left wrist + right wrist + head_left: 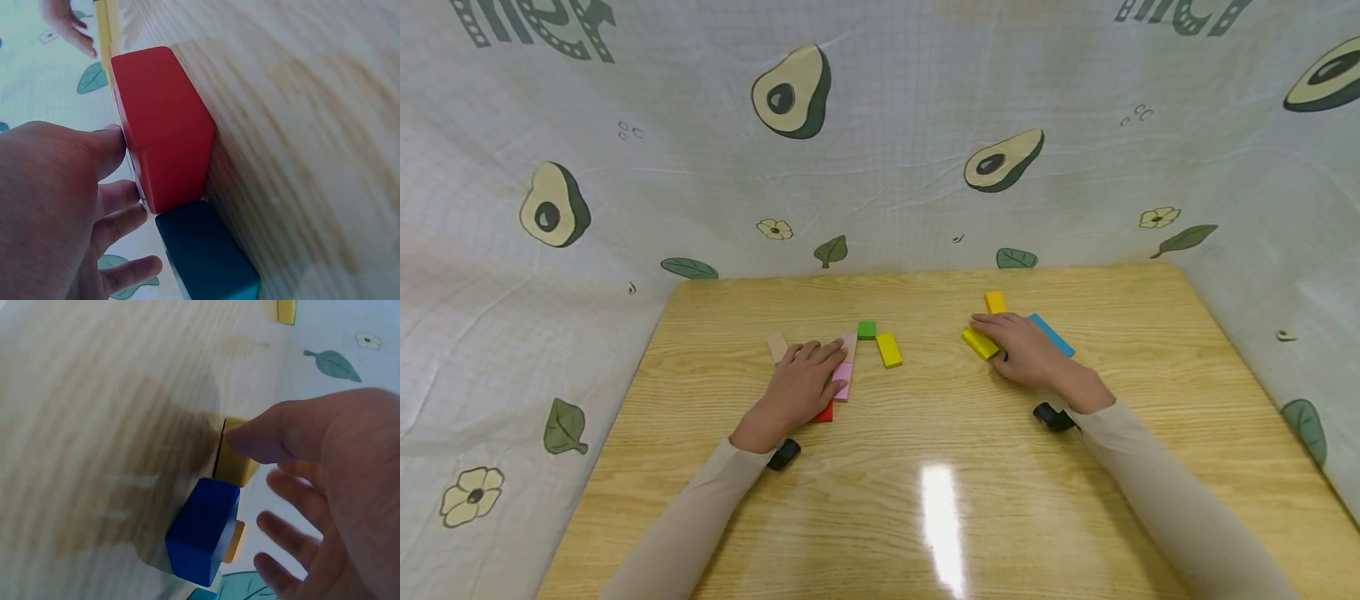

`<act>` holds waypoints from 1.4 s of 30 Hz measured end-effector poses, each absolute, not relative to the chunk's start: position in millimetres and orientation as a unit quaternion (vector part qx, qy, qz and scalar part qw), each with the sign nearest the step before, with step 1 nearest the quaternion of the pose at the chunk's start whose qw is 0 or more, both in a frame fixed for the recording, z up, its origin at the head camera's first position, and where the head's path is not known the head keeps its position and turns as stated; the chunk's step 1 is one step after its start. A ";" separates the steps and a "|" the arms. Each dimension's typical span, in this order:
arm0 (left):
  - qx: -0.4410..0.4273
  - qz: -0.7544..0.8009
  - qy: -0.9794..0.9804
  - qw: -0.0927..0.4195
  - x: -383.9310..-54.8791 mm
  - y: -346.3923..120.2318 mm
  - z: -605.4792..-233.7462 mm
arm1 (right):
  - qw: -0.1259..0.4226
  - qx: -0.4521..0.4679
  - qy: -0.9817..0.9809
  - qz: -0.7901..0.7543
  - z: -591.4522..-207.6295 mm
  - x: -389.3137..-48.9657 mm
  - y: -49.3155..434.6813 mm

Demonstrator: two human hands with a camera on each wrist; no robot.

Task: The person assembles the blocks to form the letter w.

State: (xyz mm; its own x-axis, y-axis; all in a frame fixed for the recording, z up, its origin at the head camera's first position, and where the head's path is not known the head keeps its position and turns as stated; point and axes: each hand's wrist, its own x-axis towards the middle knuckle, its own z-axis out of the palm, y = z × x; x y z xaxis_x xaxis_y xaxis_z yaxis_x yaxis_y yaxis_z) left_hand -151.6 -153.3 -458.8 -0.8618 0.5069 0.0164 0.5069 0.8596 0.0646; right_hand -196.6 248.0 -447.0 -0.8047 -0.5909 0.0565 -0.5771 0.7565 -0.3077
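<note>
Left hand (801, 379) is left of centre in the head view, palm down over a cluster of blocks, fingers loose and extended, not clenched; fingertips at the pale block (851, 342), thumb by the pink block (843, 380) just below it. Red block (824, 413) pokes out under that hand; left wrist view shows it large at centre, with a dark teal block (206, 256) just beside it, lower centre. Tan block (777, 346) sits past the fingers, upper left of the hand. Right hand (1026, 350) is right of centre, thumb and forefinger pinching a yellow block (977, 342), other fingers loosely bent in the right wrist view. Dark blue block (203, 531) just beside that yellow one, lower centre of the same view, mostly hidden by the hand in head view. Orange block (996, 302) above the right hand, light blue block (1052, 336) slanting out to its right. Between hands, nearer the left: green block (867, 330) and second yellow block (889, 351), near each other. All on a wood-grain table (880, 500); avocado-print cloth (895, 108) across top of frame. Long light sleeves (700, 517), black wrist devices (786, 455).
</note>
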 end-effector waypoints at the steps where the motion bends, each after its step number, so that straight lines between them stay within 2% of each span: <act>1: 0.263 0.031 0.964 -0.001 -151.6 -153.4 -459.0 | 0.026 -0.319 0.935 -0.156 -446.6 -197.9 248.1; 9: 0.268 0.035 0.963 -0.006 -151.5 -154.2 -461.9 | 0.050 -0.327 0.930 -0.159 -448.2 -203.2 246.5; 17: 0.266 0.034 0.963 0.002 -150.6 -153.5 -459.2 | 0.040 -0.324 0.929 -0.173 -450.6 -199.4 235.7; 42: 0.268 0.033 0.963 -0.011 -151.0 -153.1 -458.4 | 0.031 -0.384 0.903 -0.189 -452.9 -162.5 168.9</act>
State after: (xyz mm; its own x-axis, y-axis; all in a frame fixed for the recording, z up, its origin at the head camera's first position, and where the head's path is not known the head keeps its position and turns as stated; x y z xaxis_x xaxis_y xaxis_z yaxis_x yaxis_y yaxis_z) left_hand -151.0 -153.1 -458.4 -0.8564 0.5149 0.0392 0.5164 0.8544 0.0576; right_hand -162.5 168.9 -452.9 -0.7031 -0.7055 0.0890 -0.6822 0.6338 -0.3646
